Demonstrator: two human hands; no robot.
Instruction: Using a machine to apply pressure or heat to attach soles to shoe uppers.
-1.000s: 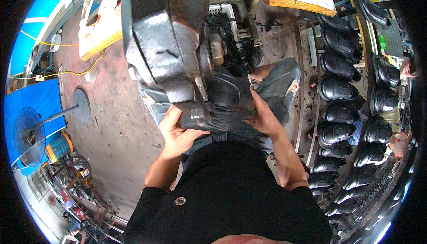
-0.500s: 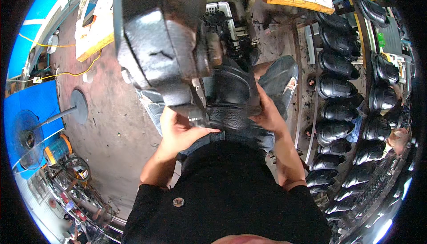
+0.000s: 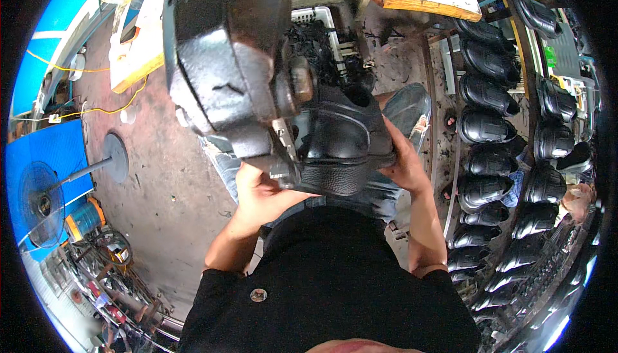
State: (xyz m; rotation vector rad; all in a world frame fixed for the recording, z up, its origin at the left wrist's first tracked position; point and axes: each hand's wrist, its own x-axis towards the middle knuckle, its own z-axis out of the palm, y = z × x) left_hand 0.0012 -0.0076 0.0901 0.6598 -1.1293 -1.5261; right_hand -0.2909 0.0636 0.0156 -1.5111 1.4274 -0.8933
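A black leather shoe is held crosswise above my lap, its grained part toward me and its opening toward the far right. Around its right end the fingers of my right hand are wrapped. At the near left edge of the shoe, my left hand holds on, thumb stretched along its underside; its fingers are partly hidden. Directly over that edge looms the head of a large black machine, with a small metal part against the shoe. The exact contact point is hidden.
White-topped tables with wooden edges stand ahead. A white basket holds black scraps behind the machine. Racks on the right carry rows of black shoes. On the left are a fan, a yellow cable and the stained floor.
My right hand and the shoe have shifted right and slightly toward me. My left hand stays at the machine, moving only a little. Shoe and machine look sharper now.
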